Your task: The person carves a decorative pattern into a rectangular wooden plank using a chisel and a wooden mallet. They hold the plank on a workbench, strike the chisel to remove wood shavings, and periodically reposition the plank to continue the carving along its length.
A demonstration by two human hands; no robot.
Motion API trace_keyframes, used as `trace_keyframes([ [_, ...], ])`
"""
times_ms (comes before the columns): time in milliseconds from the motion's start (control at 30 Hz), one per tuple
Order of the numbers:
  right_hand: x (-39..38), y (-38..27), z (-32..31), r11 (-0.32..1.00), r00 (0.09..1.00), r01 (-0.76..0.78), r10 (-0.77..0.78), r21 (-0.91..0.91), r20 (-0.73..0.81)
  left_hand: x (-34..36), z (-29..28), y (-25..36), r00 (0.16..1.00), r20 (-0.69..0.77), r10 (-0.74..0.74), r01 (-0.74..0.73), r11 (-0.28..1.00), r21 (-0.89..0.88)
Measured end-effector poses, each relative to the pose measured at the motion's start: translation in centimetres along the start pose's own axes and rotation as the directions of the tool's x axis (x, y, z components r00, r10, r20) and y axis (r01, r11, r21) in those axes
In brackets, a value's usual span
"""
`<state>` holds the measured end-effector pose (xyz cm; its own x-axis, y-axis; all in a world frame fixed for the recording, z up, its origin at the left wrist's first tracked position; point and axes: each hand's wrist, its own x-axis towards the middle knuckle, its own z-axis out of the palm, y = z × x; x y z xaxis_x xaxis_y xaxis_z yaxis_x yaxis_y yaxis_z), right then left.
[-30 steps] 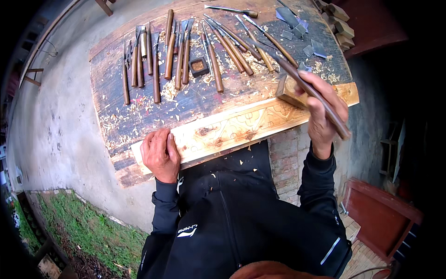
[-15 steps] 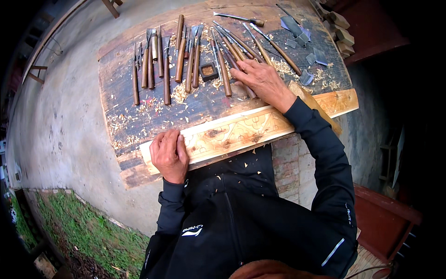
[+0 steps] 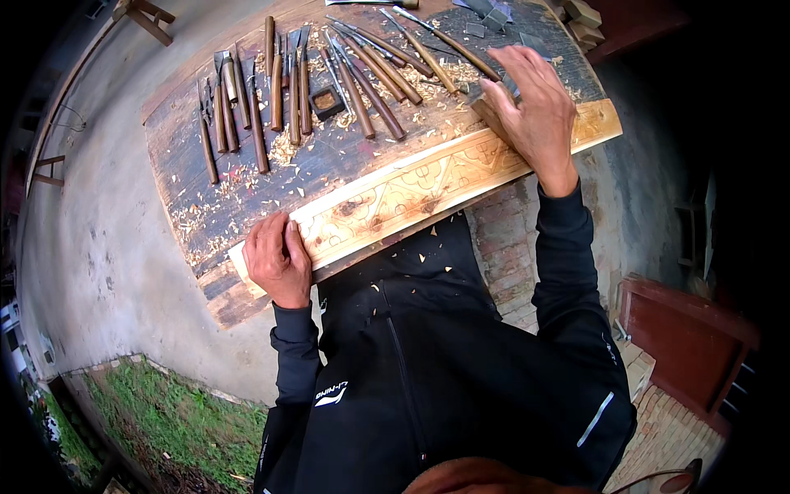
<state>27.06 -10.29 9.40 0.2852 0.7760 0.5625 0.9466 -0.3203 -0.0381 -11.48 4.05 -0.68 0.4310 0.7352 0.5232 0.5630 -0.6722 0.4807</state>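
Note:
A long pale board (image 3: 428, 177) lies slantwise along the bench's near edge, with a pattern of curves and leaf-like shapes on its face. My left hand (image 3: 278, 259) is closed round its left end, the fingers on top. Over the right part of the board is my right hand (image 3: 539, 115), its fingers stretched out and the thumb apart. Beneath that palm a brown wooden piece (image 3: 492, 122) lies across the board, mostly hidden by the hand. Several wood-handled chisels (image 3: 369, 92) lie beyond the board, none of them in either hand.
Wood shavings (image 3: 284, 152) litter the dark workbench (image 3: 189, 165). Among the tools sits a small square dark box (image 3: 327, 102). Flat grey stones (image 3: 494, 18) are at the far right, with wood blocks (image 3: 583, 15) past the edge. A red-brown bench (image 3: 683, 346) stands at right.
My right hand has moved right, from the chisel handles to above the wooden piece, and its fingers have spread. My left hand keeps its hold on the board. The whole view has shifted.

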Motion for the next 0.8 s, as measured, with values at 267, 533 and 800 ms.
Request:
trace_keyframes([
  [267,-12.7,1.2,-1.6,0.889,0.880,-0.424,0.449,-0.173,0.153,0.2,0.5,0.1,1.000,0.012,0.024,-0.025,0.999,0.036],
  [533,-10.5,4.7,-1.9,0.901,0.898,-0.415,0.428,-0.123,0.102,-0.2,0.2,0.3,1.000,0.023,-0.017,0.016,0.999,0.036],
  [800,-3.7,15.2,3.0,0.925,0.916,-0.367,0.378,-0.102,0.132,0.2,0.3,0.5,1.000,0.018,-0.001,0.001,0.999,0.035],
])
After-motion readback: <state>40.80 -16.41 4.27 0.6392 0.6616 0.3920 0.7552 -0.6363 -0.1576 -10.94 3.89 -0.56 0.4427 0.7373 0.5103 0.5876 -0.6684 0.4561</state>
